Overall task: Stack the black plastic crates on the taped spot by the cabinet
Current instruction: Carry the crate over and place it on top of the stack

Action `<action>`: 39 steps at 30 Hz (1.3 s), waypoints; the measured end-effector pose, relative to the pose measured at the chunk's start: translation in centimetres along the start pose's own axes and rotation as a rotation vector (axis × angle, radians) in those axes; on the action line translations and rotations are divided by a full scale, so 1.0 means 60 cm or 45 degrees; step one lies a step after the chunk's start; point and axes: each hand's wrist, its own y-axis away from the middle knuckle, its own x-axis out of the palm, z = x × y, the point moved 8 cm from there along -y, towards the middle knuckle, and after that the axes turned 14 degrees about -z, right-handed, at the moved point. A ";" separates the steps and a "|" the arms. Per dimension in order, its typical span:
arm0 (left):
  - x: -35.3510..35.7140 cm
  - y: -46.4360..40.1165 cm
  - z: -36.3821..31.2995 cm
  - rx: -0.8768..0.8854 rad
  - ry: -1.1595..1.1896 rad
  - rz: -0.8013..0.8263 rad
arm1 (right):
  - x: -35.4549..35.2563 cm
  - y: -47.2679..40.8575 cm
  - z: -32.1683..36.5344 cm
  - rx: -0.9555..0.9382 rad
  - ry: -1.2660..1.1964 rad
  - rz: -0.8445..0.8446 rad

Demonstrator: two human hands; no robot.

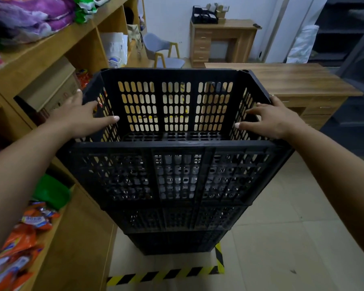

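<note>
A stack of three black slotted plastic crates stands on the floor inside the yellow-and-black taped spot [166, 275], right beside the wooden cabinet. The top crate [177, 171] is empty and sits on the second crate [177, 219], with the bottom crate [177, 242] under it. My left hand [80, 116] lies over the top crate's left rim, thumb inside, fingers outside. My right hand [273, 118] lies over its right rim the same way. Both hands hold the rim.
The wooden cabinet [78, 238] with shelves of orange snack packets [19, 244] and a cardboard box [51, 89] runs along the left. A long wooden counter [303, 78] stands at the right behind the stack. A grey chair [162, 51] and small desk [221, 40] stand at the back wall.
</note>
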 end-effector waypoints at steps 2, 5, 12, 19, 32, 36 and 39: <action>0.001 0.004 0.006 0.002 0.011 -0.016 | 0.000 0.010 0.003 -0.018 -0.019 -0.007; 0.002 0.008 0.008 -0.002 0.009 -0.023 | -0.002 0.015 0.002 0.004 -0.042 -0.028; -0.005 0.002 0.007 -0.002 0.176 -0.073 | -0.044 0.023 0.005 0.028 -0.265 -0.307; -0.036 0.077 -0.042 0.262 0.321 -0.156 | -0.022 0.092 0.023 -0.121 -0.139 -0.087; -0.011 0.068 -0.043 0.324 0.217 -0.092 | -0.003 0.088 0.026 -0.153 -0.010 -0.087; -0.013 0.069 -0.044 0.298 0.214 -0.057 | -0.005 0.089 0.027 -0.138 -0.023 -0.056; -0.016 0.071 -0.043 0.308 0.216 -0.094 | -0.004 0.090 0.027 -0.147 -0.029 -0.036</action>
